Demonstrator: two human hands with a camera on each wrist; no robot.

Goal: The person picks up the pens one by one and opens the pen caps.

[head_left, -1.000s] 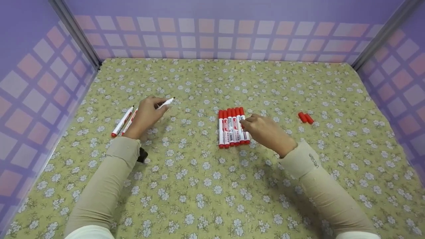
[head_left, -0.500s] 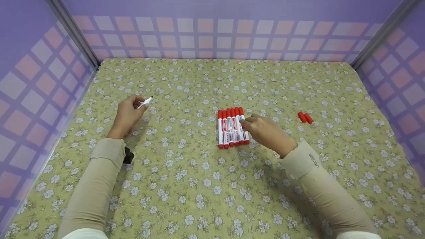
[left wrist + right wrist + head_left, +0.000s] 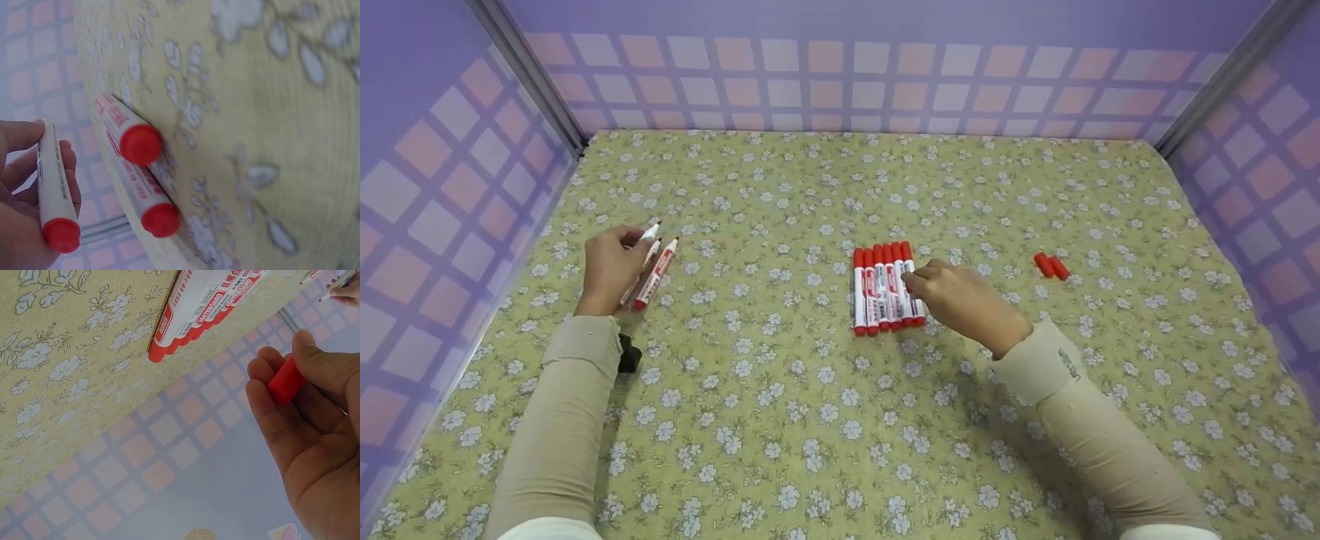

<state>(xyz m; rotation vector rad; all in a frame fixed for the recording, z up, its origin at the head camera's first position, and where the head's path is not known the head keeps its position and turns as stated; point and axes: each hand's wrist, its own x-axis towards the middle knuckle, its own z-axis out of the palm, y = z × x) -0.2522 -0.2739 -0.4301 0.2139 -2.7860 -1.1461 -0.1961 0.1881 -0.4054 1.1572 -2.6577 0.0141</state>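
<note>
Marker (image 3: 54,191) sits pinched in your left hand (image 3: 611,266), uncapped tip pointing far, at the left of the cloth (image 3: 825,420). Just right of it two more uncapped markers (image 3: 654,264) lie side by side. Your right hand (image 3: 960,296) pinches a red cap (image 3: 287,379) at the right edge of the row of capped markers (image 3: 881,289) mid-cloth. Two loose caps (image 3: 1051,266) lie farther right.

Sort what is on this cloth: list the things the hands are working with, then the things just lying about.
In hand:
left hand holds an uncapped marker
right hand pinches a red cap

Lying about:
two uncapped markers
row of capped markers
two loose red caps
floral cloth
</note>
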